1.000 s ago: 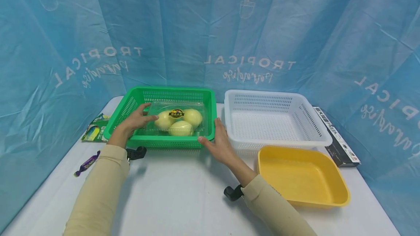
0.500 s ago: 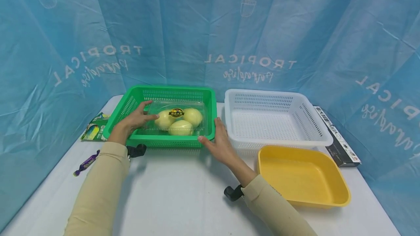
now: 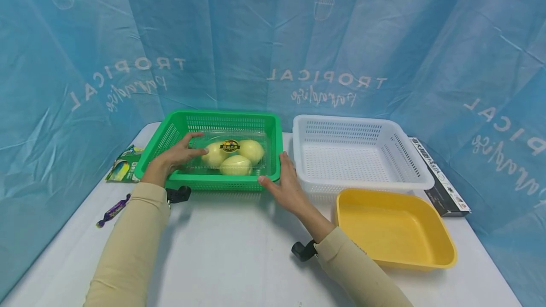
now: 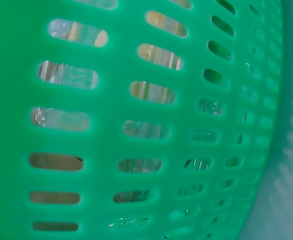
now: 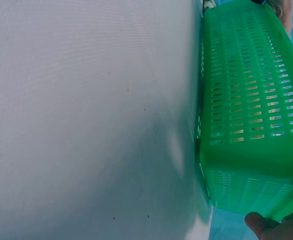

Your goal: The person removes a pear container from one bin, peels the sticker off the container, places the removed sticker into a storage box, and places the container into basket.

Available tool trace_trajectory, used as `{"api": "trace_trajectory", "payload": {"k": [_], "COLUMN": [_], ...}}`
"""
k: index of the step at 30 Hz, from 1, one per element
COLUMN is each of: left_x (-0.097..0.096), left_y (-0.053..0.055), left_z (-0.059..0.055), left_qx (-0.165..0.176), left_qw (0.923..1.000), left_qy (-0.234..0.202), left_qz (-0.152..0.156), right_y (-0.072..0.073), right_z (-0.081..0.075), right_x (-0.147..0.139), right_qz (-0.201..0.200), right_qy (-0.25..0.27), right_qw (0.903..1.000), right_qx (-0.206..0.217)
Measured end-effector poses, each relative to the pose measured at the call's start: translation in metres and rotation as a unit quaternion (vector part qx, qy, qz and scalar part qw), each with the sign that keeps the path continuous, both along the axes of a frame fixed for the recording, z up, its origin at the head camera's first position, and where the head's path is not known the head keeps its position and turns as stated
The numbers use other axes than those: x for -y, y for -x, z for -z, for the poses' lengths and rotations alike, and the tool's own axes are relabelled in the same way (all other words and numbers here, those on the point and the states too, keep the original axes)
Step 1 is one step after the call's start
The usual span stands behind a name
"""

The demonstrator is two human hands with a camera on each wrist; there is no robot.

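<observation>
A green plastic basket (image 3: pixel 222 187) stands at the back left of the table. In it lies a clear plastic fruit box (image 3: pixel 196 167) with a dark label, holding three pale yellow-green round fruits (image 3: pixel 236 165). My left hand (image 3: pixel 174 157) reaches over the basket's left front and grips the box's left end, thumb over the lid. My right hand (image 3: pixel 286 187) holds the basket's right front corner, thumb at the front rim and fingers along the right side. The left wrist view shows only the slotted basket wall (image 4: pixel 104 115); the left hand is hidden there. The right thumb (image 5: pixel 261 226) shows beside the rim.
To the right stand a white basket (image 3: pixel 345 160) and, in front of it, a yellow tub (image 3: pixel 388 231). A black-and-white pasta box (image 3: pixel 445 191) lies beyond them. At left are a green packet (image 3: pixel 123 167) and a purple-wrapped candy (image 3: pixel 113 210). Blue curtain surrounds the table.
The left hand's fingers have shifted very slightly to the right at the fruit box. The right hand, the basket and the fruits have stayed in place.
</observation>
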State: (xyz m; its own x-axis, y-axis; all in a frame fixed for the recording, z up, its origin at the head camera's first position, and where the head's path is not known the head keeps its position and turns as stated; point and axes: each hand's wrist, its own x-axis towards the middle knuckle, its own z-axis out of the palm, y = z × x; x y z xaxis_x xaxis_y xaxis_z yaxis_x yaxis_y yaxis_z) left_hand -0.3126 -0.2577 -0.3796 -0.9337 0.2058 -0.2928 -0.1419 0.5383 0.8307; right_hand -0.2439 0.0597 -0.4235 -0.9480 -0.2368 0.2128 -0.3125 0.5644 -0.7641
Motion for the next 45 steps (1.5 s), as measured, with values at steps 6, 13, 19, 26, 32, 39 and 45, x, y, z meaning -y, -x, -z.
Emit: {"api": "trace_trajectory", "payload": {"k": [6, 13, 19, 26, 32, 39, 45], "left_x": [0.0006, 0.0022, 0.0015, 0.0014, 0.0033, 0.0030, 0.0016], "left_y": [-0.0007, 0.0005, -0.0002, -0.0026, -0.0031, -0.0050, -0.0069], "left_z": [-0.0017, 0.0008, 0.0014, 0.0011, 0.0030, 0.0009, -0.0016], "left_qx": [0.011, 0.023, 0.013, -0.007, -0.016, -0.029, -0.046], "left_qw": [0.9999, 0.9997, 0.9998, 0.9999, 0.9995, 0.9986, 0.9974], "left_qy": [0.001, -0.003, -0.010, -0.013, -0.028, -0.044, -0.055], "left_qz": [0.011, 0.009, 0.008, 0.003, 0.004, -0.001, 0.000], "right_y": [0.0004, 0.0009, 0.0010, 0.0007, 0.0006, -0.0004, -0.0005], "right_z": [0.0006, 0.0012, 0.0012, 0.0010, 0.0012, 0.0000, 0.0000], "right_x": [0.0001, 0.0003, 0.0004, 0.0004, 0.0003, 0.0001, -0.0003], "right_qz": [0.001, 0.001, 0.003, 0.006, 0.008, 0.007, 0.006], "right_qy": [0.003, 0.001, -0.003, -0.003, -0.005, -0.011, -0.008], "right_qw": [1.0000, 1.0000, 1.0000, 1.0000, 0.9999, 0.9999, 0.9999], "right_qx": [0.001, 0.002, 0.008, 0.005, 0.005, 0.006, 0.002]}}
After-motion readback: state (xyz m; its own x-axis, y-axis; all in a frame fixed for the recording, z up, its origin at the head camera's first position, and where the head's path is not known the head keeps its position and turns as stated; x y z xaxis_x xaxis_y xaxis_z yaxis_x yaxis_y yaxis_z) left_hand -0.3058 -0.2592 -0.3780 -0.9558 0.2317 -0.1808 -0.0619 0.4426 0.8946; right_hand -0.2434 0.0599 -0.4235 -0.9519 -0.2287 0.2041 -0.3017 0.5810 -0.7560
